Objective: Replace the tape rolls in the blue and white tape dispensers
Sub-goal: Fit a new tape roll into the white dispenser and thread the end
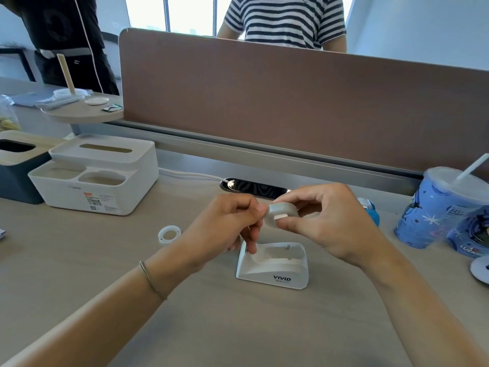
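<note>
White dispenser [274,266]: on the desk [238,327], under both hands, its holder empty.
Tape roll [281,213]: held in the air above the dispenser.
Right hand [330,223]: fingers closed around the roll.
Left hand [225,229]: pinches at the roll's edge.
Blue dispenser [370,210]: behind the right hand, mostly hidden.
Empty ring [169,234]: flat on the desk, left of the hands.

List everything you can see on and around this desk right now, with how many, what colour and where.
white tape dispenser: 1, white, desk centre, cradle empty
tape roll: 1, clear, held above the dispenser
empty tape core: 1, white, on desk left of hands
blue tape dispenser: 1, blue, mostly hidden behind right hand
drink cup: 1, blue patterned, lid and straw, far right
tissue box organiser: 1, white, back left
dark box: 1, dark grey with pale top, far left
desk divider: 1, brown, across the back
bystanders: 2, behind the divider
left hand: pinching at the roll's edge
right hand: gripping the roll
</note>
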A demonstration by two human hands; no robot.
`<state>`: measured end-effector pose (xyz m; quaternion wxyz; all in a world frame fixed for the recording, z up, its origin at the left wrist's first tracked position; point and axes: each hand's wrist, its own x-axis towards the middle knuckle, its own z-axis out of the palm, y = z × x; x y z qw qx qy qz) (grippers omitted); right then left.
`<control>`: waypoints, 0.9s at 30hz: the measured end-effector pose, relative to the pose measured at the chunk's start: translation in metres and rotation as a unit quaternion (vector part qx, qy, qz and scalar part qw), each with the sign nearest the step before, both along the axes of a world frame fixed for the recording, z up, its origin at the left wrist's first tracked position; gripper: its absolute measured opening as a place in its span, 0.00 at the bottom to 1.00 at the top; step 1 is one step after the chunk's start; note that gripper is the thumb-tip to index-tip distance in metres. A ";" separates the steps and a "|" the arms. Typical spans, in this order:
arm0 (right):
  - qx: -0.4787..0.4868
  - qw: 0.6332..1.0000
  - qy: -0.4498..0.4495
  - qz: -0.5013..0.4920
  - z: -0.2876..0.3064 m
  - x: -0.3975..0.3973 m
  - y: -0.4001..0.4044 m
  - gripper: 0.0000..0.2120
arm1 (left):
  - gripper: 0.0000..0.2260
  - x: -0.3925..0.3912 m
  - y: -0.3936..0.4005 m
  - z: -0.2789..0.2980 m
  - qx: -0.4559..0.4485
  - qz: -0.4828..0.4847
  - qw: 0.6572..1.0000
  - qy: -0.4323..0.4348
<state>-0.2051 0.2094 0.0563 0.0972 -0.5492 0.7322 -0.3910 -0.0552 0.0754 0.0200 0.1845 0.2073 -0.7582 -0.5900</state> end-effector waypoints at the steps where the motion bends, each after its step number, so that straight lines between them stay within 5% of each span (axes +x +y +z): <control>1: 0.002 1.000 -0.020 0.007 0.000 -0.001 0.002 0.09 | 0.15 0.001 0.000 0.001 0.010 -0.005 1.000 -0.003; 7: -0.023 0.998 -0.057 0.033 -0.004 0.001 0.009 0.10 | 0.26 0.000 0.011 0.007 0.007 -0.028 0.999 -0.041; 14: -0.054 0.993 -0.096 0.029 -0.013 -0.006 0.019 0.11 | 0.16 -0.002 0.014 0.001 0.063 -0.046 0.997 0.002; 19: -0.002 0.997 -0.071 0.019 -0.020 -0.010 0.020 0.15 | 0.15 -0.002 0.010 0.000 -0.070 0.012 0.996 -0.057; 23: 0.029 0.999 -0.046 0.008 -0.027 -0.013 0.016 0.11 | 0.14 -0.002 0.012 -0.006 -0.218 0.088 0.965 -0.112; 27: 0.095 0.995 0.014 0.004 -0.031 -0.015 0.015 0.10 | 0.10 -0.003 0.021 -0.011 -0.272 0.126 0.945 -0.134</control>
